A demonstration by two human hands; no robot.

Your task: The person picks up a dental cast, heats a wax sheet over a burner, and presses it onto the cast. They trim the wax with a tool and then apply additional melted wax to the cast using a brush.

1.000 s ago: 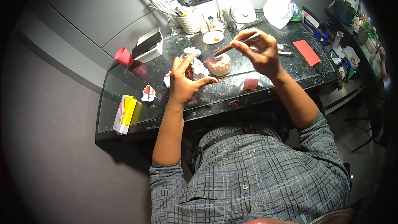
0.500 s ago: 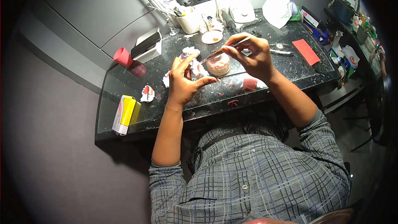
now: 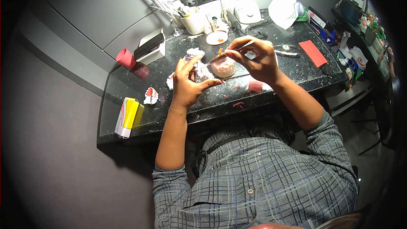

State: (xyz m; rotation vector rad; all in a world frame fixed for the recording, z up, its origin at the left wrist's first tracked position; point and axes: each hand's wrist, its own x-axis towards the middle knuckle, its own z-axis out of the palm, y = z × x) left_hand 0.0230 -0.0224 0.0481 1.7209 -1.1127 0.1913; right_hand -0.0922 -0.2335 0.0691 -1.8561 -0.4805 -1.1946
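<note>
My left hand is closed around a dental model, white with pink wax-like parts, partly covered by the fingers. My right hand pinches a slim carving tool, whose thin tip points down-left and reaches the model's upper edge; whether it touches cannot be made out. Just behind, between the hands, stands a round glass jar with pinkish contents, and a small orange patch shows above it. More white plaster pieces lie beyond my left hand.
Another dental model and a yellow-and-white box lie at left, near a pink cup. A red wax sheet lies at right, and a pink wax piece near the front edge. A tool holder stands behind.
My right hand has shifted slightly, with the tool now at a flatter angle. The dental model has turned a little in my left hand. An orange patch now shows above the jar.
</note>
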